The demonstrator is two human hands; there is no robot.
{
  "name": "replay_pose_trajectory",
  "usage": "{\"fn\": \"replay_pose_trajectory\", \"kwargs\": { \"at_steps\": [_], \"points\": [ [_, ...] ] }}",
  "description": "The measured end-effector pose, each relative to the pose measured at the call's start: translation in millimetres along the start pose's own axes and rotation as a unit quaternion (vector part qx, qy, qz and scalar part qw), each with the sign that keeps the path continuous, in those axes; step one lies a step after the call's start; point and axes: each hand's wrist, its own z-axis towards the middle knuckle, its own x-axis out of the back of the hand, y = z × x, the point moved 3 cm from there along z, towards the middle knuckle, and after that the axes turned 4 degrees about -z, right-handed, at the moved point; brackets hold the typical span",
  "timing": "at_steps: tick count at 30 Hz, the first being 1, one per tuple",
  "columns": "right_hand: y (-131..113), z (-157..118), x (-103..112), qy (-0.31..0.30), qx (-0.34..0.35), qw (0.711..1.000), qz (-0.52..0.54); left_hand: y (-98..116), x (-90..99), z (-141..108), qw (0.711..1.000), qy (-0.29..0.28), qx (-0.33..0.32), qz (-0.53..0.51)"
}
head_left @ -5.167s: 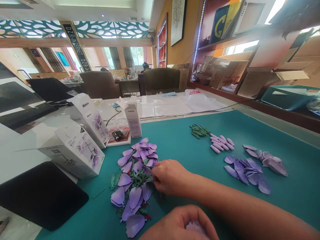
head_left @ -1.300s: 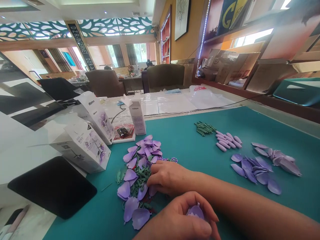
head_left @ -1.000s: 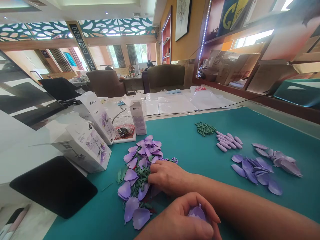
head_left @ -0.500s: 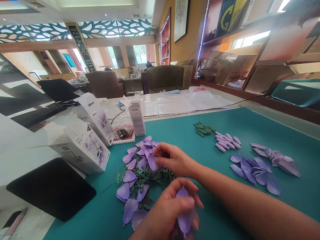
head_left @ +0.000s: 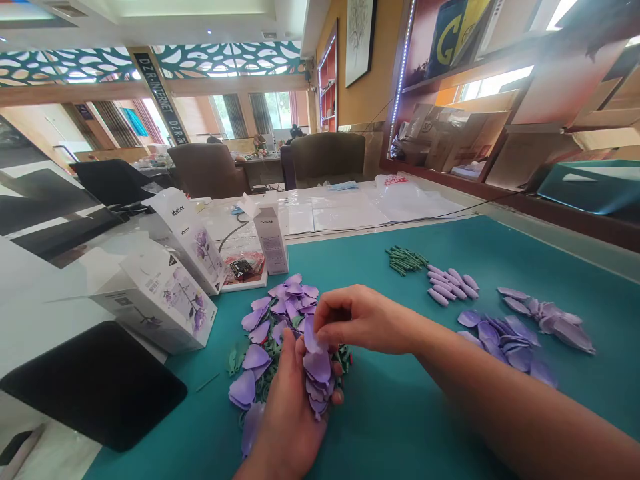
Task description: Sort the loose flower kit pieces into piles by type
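Observation:
Several purple petals [head_left: 319, 389] lie stacked in the palm of my left hand [head_left: 293, 413], its fingers curled around them from below. Between the thumb and fingers of my right hand [head_left: 357, 319] is a single purple petal [head_left: 311, 337], held just above that stack and seeming to touch its upper end. Behind and left of the hands spreads a heap of loose purple petals [head_left: 257, 357] mixed with green leaf and stem pieces [head_left: 273, 348]. My hands hide part of this heap.
On the green mat [head_left: 410, 413] lie green stems [head_left: 406, 260], lilac buds [head_left: 453, 287], a purple petal pile [head_left: 510, 339] and paler petals [head_left: 555, 317] to the right. Left stand flower-printed boxes [head_left: 165, 300], a slim box [head_left: 271, 239] and a black tablet-like slab [head_left: 95, 387].
My left hand has moved up and left, turning its palm up with the petals. My right hand has lifted a petal off the heap and brought it to the left hand.

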Motion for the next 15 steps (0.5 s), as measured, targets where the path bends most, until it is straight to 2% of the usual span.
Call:
{"fn": "replay_pose_trajectory", "kwargs": {
  "at_steps": [2,4,9,15],
  "points": [
    [-2.1,-2.1,-2.7,-0.03,-0.005,0.999,-0.036,0.0,-0.6,-0.3,1.0,-0.008,-0.003,-0.001],
    [-3.1,-2.8,-2.5,-0.031,-0.007,0.997,-0.074,0.3,-0.9,-0.5,1.0,-0.014,-0.01,-0.003],
    [-6.5,-3.8,7.6,0.04,0.002,0.995,-0.093,-0.8,0.5,0.0,0.999,-0.026,-0.018,0.017],
    [-31.9,-23.3,31.8,0.131,0.095,0.986,-0.037,-7.9,2.0,1.2,0.997,-0.041,-0.014,0.069]
  ]
}}
